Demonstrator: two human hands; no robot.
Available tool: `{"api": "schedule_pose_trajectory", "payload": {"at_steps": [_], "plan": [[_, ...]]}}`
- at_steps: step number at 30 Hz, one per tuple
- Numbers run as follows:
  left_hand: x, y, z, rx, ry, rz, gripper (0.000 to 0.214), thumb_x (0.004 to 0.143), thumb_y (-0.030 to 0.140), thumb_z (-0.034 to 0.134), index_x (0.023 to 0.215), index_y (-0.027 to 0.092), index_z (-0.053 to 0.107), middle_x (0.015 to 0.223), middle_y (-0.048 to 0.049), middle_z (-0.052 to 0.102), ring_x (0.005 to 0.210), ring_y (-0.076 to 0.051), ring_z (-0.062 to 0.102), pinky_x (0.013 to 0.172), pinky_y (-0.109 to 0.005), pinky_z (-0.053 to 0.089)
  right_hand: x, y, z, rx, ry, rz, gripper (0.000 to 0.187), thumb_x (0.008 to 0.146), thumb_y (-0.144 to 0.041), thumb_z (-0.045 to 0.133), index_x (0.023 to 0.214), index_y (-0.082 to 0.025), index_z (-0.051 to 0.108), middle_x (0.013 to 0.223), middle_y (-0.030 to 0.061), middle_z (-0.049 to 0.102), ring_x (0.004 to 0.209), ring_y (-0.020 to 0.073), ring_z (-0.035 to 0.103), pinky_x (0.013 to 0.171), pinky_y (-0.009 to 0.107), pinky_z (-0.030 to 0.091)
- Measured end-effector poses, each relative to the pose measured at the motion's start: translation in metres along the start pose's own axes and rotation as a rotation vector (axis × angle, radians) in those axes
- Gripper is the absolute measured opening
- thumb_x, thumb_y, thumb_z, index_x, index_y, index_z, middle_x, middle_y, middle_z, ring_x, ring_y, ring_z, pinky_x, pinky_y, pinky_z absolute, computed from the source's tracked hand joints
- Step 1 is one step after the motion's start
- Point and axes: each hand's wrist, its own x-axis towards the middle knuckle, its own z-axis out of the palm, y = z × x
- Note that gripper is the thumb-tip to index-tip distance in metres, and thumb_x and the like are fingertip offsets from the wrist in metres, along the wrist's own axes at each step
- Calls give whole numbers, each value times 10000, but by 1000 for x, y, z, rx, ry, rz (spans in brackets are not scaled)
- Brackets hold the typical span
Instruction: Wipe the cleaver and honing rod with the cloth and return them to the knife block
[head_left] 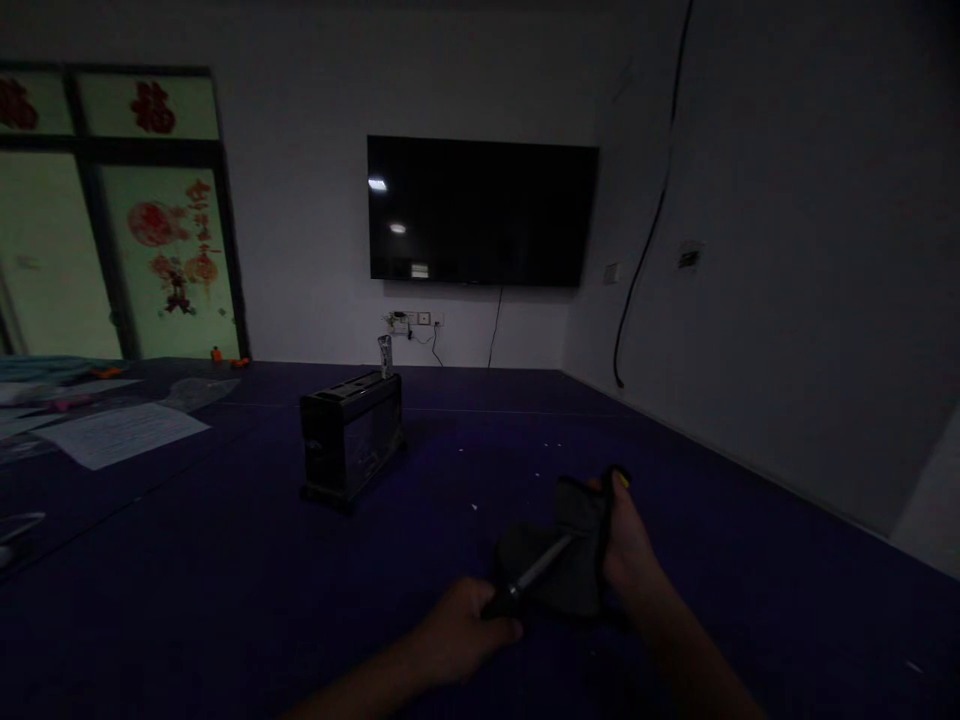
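Note:
My left hand [469, 632] is closed around the black handle of a tool with a straight metal shaft [546, 562]. The shaft points up and right, its far end against a dark grey cloth piece with black edging [566, 585]. My right hand [627, 535] grips the right edge of this cloth piece, with a small bit of yellow showing by the fingertips. In the dim light I cannot make out the cloth piece's exact kind, nor whether the shaft's tip is inside a fold. Both hands are above the dark purple floor surface [442, 560].
A black box-shaped appliance [352, 435] stands ahead on the left, with a patterned upright object [385, 356] by its far end. Papers [127, 432] and clear plastic [199, 392] lie at far left. White scraps dot the surface. A cable [651, 240] hangs along the right wall.

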Motion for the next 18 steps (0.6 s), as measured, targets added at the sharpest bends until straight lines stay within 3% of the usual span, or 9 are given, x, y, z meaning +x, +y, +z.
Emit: {"api": "schedule_pose_trajectory", "payload": {"at_steps": [5,13,18], "plan": [[-1,0,-1,45,0,-22,289,674,373,594,561,177,414,474,87,309,448,-51,253,445,-215,143,4,-5,-3,31,45,30,268,852,-389,490,643,-220,496,436,-62,530,364,127,491,432,250,408],[-2,1,-2,79,-3,-13,317,693,381,596,551,181,396,477,87,313,447,-54,253,452,-217,148,21,-1,-13,-34,63,-73,309,769,-513,561,673,-223,518,486,-49,543,428,148,521,495,283,442],[1,-1,-2,93,-2,-17,300,683,367,599,554,177,405,496,81,334,465,-57,272,450,-215,163,29,2,-17,-38,88,-106,294,774,-500,557,682,-223,526,492,-50,553,435,150,532,500,283,455]]}}
